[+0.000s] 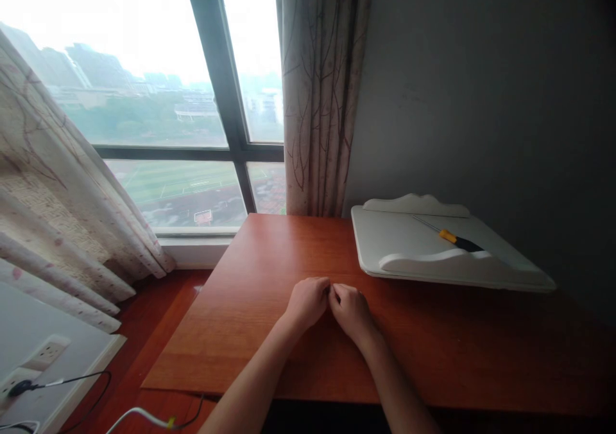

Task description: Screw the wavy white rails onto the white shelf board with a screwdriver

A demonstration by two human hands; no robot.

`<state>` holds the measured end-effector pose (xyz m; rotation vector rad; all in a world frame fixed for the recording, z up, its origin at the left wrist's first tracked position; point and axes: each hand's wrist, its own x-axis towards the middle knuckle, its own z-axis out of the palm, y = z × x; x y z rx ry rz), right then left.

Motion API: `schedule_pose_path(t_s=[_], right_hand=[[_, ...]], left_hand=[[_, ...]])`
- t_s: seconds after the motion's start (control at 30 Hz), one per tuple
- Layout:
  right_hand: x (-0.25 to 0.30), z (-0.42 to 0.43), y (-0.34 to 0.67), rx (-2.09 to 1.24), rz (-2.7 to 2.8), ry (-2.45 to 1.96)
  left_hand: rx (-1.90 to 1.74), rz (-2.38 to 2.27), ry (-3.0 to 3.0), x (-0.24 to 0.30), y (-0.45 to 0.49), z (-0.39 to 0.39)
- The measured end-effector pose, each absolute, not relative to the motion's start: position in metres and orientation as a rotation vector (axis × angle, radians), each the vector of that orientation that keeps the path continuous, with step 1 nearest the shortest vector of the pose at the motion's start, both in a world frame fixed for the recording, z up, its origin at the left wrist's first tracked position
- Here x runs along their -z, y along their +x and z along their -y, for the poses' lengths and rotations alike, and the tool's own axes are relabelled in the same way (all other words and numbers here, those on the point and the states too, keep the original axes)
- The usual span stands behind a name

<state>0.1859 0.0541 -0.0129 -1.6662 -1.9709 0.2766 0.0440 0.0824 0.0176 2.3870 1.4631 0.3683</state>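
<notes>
My left hand [308,301] and my right hand [351,311] rest side by side on the reddish wooden table [269,273], knuckles touching at the middle. Both have their fingers curled under into loose fists. Whether anything lies inside them is hidden. Nearest to them, to the right and farther back, is a white board [399,244] with a screwdriver [455,238] lying on it, yellow and black at the handle.
A grey wall rises behind the board on the right. A large window with patterned curtains [320,94] fills the back left. At lower left a white unit carries wall sockets [45,354] with a black cable plugged in.
</notes>
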Motion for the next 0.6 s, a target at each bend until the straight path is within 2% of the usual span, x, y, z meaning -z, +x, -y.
schedule_pose_path(t_s=[0.6], right_hand=[[0.0111, -0.0534, 0.1849, -0.286, 1.974, -1.682]], left_hand=[[-0.349, -1.481, 2.396, -0.0216, 0.0441, -0.0811]])
